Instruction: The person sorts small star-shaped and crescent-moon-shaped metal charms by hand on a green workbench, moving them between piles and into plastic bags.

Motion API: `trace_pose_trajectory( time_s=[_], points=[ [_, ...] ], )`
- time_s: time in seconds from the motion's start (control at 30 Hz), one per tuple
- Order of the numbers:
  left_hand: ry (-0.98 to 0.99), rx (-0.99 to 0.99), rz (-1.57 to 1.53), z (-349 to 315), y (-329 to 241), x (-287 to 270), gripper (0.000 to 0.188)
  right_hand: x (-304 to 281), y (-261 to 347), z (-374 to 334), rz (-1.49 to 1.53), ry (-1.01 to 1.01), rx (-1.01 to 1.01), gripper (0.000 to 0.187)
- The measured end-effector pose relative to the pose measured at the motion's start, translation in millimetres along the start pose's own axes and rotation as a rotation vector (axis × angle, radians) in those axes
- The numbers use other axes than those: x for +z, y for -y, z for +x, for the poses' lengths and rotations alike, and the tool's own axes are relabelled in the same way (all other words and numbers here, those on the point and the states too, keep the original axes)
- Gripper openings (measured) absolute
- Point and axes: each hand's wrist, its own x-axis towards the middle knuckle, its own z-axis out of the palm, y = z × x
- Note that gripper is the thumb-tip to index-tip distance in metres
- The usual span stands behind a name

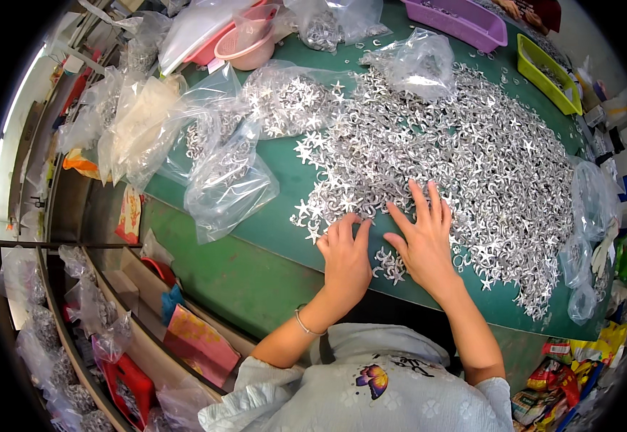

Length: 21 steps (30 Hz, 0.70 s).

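A wide heap of small silver metal pieces point(500, 180), many star-shaped and others crescent-shaped, covers much of the green table. At its near edge my left hand point(346, 258) has its fingers curled, thumb and fingertips close together. Anything between them is too small to make out. Just to the right, my right hand point(427, 245) lies open over the heap, fingers spread and fingertips touching the pieces. A little cluster of silver pieces point(390, 266) sits apart between the two hands, close to the table's front edge.
Clear plastic bags of pieces point(288, 101) lie left of the heap, and another clear bag point(421, 65) rests on it. A pink basket point(245, 47), purple tray point(461, 25) and lime-green tray point(547, 75) stand behind. Wooden compartments point(141, 324) flank the table at left.
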Motion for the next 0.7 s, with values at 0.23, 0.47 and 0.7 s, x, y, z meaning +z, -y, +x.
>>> trace_pose_trajectory(
  time_s=[0.23, 0.47, 0.7],
  points=[
    [0.108, 0.021, -0.176, -15.4, -3.2, -6.6, 0.053, -16.6, -2.5, -20.8, 0.038, 0.059, 0.013, 0.044],
    [0.142, 0.040, -0.085, -21.0, -6.8, -4.4, 0.064, -18.9, 4.4, -19.8, 0.026, 0.114, -0.030, 0.042],
    [0.081, 0.089, -0.036, -9.7, 1.7, -6.2, 0.053, -10.7, -5.3, -2.1, 0.055, -0.005, -0.025, 0.039]
  ],
)
